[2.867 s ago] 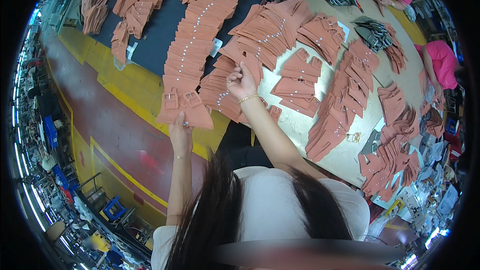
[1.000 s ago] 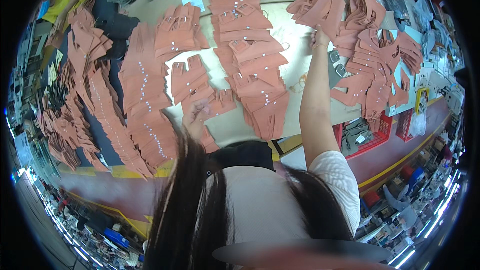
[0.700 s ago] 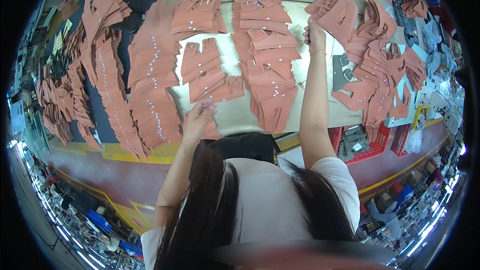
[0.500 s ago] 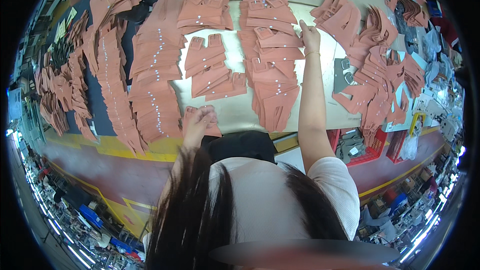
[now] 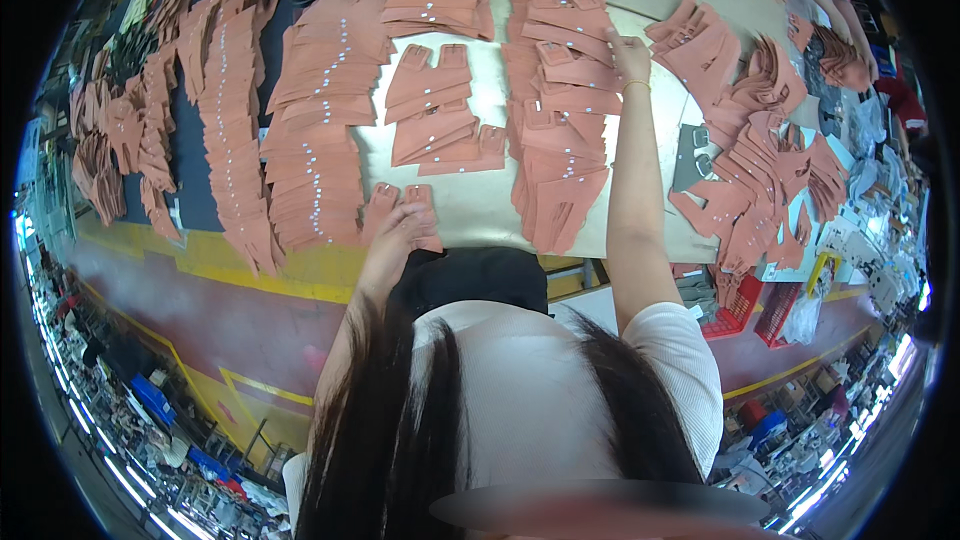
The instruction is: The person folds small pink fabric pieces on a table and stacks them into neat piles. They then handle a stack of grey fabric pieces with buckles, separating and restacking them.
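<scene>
Pale table (image 5: 480,212): left hand (image 5: 402,227) at near pieces (image 5: 431,234), grip unclear; right hand (image 5: 630,60) half-open beside stack (image 5: 572,105), overlaps best kept even

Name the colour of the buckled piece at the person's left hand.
Salmon-orange; the buckled piece shows best in the head view.

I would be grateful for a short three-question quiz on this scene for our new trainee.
1. True or false: the right hand is farther from the near edge of the pale, smooth tabletop than the left hand.
2. Which is the left hand over? A) a green glass bottle; B) a flat, terracotta-coloured piece with square buckles; C) a round blue bucket.
3. What colour are the openwork plastic baskets at lower right?

Key: 1. True. 2. B. 3. Red.
</scene>
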A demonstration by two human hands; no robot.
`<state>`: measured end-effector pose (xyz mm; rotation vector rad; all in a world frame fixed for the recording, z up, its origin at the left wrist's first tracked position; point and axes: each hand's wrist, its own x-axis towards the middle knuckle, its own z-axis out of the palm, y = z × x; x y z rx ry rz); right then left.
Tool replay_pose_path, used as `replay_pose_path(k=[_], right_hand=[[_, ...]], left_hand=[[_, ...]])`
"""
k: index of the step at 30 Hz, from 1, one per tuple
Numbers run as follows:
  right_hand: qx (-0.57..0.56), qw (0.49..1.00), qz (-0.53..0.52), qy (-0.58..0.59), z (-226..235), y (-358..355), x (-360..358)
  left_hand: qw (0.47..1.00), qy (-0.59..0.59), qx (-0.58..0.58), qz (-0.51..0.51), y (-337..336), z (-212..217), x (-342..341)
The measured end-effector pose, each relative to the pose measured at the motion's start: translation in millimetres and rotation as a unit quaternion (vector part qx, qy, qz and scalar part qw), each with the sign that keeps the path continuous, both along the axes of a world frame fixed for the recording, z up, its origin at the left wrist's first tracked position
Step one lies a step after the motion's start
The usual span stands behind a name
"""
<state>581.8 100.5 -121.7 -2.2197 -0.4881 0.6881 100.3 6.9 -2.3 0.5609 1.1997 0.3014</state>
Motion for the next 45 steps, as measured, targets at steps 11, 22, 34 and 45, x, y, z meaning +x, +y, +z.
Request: replay_pose_path(k=[11, 22, 34, 45], right_hand=[[-0.039, 0.994, 0.026, -0.103, 18.4, 9.4, -11.3], [-0.054, 0.992, 0.051, -0.101, 15.4, 14.3, -5.0], [-0.037, 0.996, 0.056, -0.051, 18.7, 12.2, 2.5], [-0.043, 0.996, 0.038, -0.063, 36.9, 16.4, -10.8]], left_hand=[[0.997, -0.017, -0.067, 0.029, 21.8, -24.0, -14.3], [0.976, -0.092, -0.109, 0.165, 95.0, -77.3, 18.3], [0.953, -0.082, -0.12, 0.265, 121.4, -123.1, 37.8], [0.978, -0.013, -0.06, 0.201, 135.4, -114.8, 42.7]])
